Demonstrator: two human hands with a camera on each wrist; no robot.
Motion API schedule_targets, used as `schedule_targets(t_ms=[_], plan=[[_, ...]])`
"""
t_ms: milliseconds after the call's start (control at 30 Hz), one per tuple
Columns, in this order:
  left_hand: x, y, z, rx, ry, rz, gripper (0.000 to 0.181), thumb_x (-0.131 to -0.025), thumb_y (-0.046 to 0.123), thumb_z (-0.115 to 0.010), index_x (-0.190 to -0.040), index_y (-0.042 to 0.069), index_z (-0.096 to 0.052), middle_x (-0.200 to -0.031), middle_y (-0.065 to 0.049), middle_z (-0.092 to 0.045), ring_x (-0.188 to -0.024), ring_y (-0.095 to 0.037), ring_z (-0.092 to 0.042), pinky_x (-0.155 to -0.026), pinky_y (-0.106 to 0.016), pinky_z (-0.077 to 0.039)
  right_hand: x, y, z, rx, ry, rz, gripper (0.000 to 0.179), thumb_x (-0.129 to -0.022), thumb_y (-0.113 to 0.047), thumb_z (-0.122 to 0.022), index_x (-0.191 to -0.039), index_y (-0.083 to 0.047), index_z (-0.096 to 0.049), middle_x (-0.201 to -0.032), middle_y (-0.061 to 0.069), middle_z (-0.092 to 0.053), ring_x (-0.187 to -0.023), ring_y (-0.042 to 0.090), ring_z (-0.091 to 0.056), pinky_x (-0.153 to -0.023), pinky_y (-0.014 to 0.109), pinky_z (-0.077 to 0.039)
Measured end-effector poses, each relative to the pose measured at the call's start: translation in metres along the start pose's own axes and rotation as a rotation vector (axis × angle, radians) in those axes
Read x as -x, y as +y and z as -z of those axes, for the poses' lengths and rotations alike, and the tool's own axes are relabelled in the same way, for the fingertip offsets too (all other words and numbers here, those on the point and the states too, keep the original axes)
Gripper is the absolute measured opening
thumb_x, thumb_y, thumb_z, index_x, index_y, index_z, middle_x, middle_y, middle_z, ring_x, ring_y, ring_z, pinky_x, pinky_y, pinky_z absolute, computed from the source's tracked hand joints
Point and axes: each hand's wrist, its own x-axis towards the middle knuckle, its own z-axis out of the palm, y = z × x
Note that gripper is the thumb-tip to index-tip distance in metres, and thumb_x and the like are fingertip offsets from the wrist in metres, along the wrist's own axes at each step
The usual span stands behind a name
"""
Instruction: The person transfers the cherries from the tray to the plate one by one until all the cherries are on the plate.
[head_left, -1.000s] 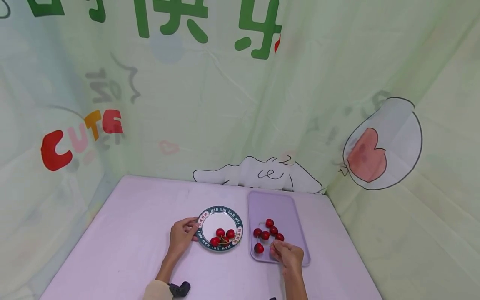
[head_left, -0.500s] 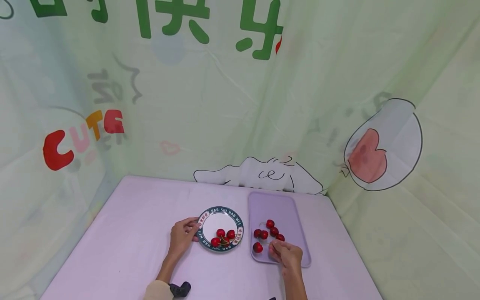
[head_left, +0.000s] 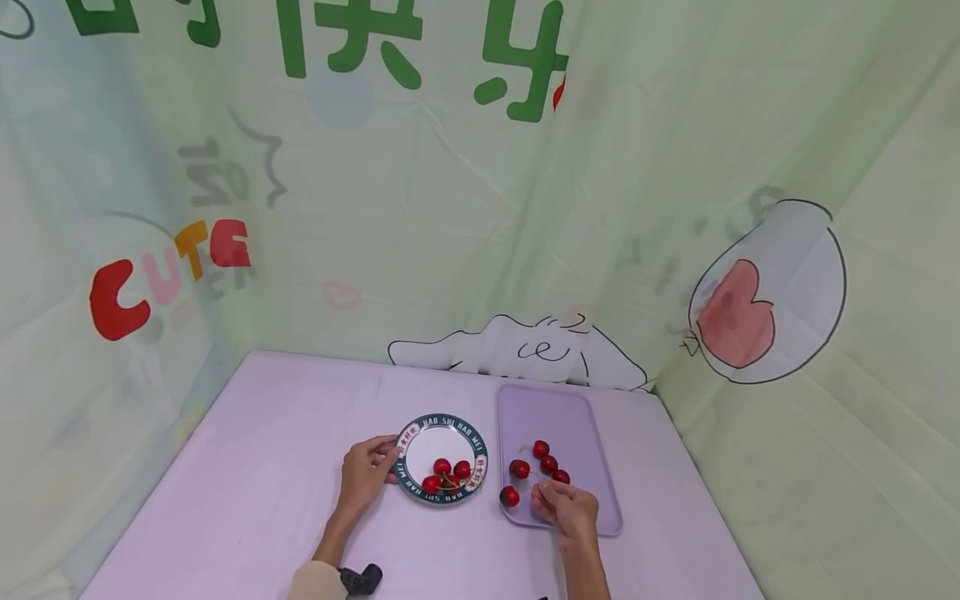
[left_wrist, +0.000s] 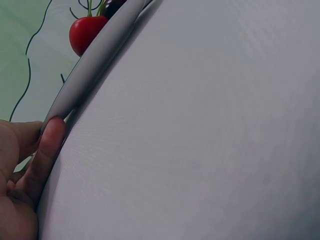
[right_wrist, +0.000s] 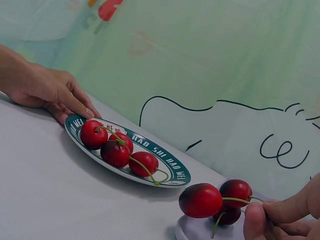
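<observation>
My left hand (head_left: 363, 473) holds the left rim of a round plate (head_left: 420, 492) with a dark green lettered border. In the left wrist view, fingers (left_wrist: 52, 140) grip the plate's edge. Several red cherries (head_left: 442, 467) with green stems lie in the plate. Over the front of a lilac tray (head_left: 543, 408), my right hand (head_left: 573, 508) pinches the stem of a cherry (right_wrist: 200, 200) between thumb and finger. That cherry hangs out to the left of the fingertips, overlapping the tray's left rim in the head view. Other cherries (head_left: 549, 464) lie in the tray.
Both plate and tray are on a table (head_left: 300, 417) with a pale lilac cover. Printed curtains (head_left: 420, 208) hang behind and at both sides of it. A black device (head_left: 362, 578) is at the left wrist, by a beige sleeve (head_left: 318, 581).
My right hand has shifted slightly left, carrying the cherry by its stem toward the tray's left rim. A cherry in the tray has shifted beside its neighbour. My left hand keeps its place.
</observation>
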Motion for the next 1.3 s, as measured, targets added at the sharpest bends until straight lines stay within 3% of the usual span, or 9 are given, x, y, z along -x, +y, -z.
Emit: schedule_targets(t_ms=[533, 833, 1167, 1300], plan=[[0.002, 0.004, 0.002, 0.004, -0.005, 0.003, 0.032, -0.105, 0.01, -0.073, -0.137, 0.005, -0.074, -0.105, -0.013, -0.076, -0.06, -0.013, -0.07, -0.059, -0.018, -0.059, 0.0, -0.001, -0.012, -0.037, -0.025, -0.016, 0.016, -0.101, 0.003, -0.073, -0.111, 0.015, -0.076, -0.079, 0.004, -0.079, -0.07, 0.011, -0.076, -0.071, 0.025, -0.068], [0.003, 0.005, 0.003, 0.016, -0.003, -0.009, 0.033, -0.104, 0.01, -0.074, -0.137, 0.004, -0.074, -0.105, -0.014, -0.076, -0.061, -0.013, -0.07, -0.06, -0.018, -0.06, -0.021, 0.017, -0.014, -0.025, -0.03, -0.045, 0.024, -0.1, -0.001, -0.077, -0.119, 0.013, -0.075, -0.086, 0.006, -0.082, -0.075, 0.013, -0.079, -0.073, 0.025, -0.068], [0.001, 0.004, 0.003, 0.023, -0.008, -0.016, 0.034, -0.104, 0.011, -0.074, -0.137, 0.004, -0.074, -0.105, -0.013, -0.076, -0.062, -0.014, -0.07, -0.059, -0.018, -0.06, -0.02, 0.017, -0.022, -0.004, -0.048, -0.044, 0.035, -0.102, -0.001, -0.073, -0.13, 0.019, -0.067, -0.085, 0.005, -0.081, -0.074, 0.011, -0.077, -0.071, 0.023, -0.068], [0.001, 0.005, 0.003, 0.035, -0.009, -0.021, 0.033, -0.103, 0.009, -0.075, -0.136, 0.003, -0.075, -0.104, -0.014, -0.076, -0.061, -0.014, -0.07, -0.058, -0.019, -0.061, -0.019, 0.018, -0.027, -0.002, -0.046, -0.043, 0.032, -0.102, -0.001, -0.073, -0.128, 0.018, -0.069, -0.087, 0.006, -0.081, -0.074, 0.012, -0.077, -0.071, 0.023, -0.067]])
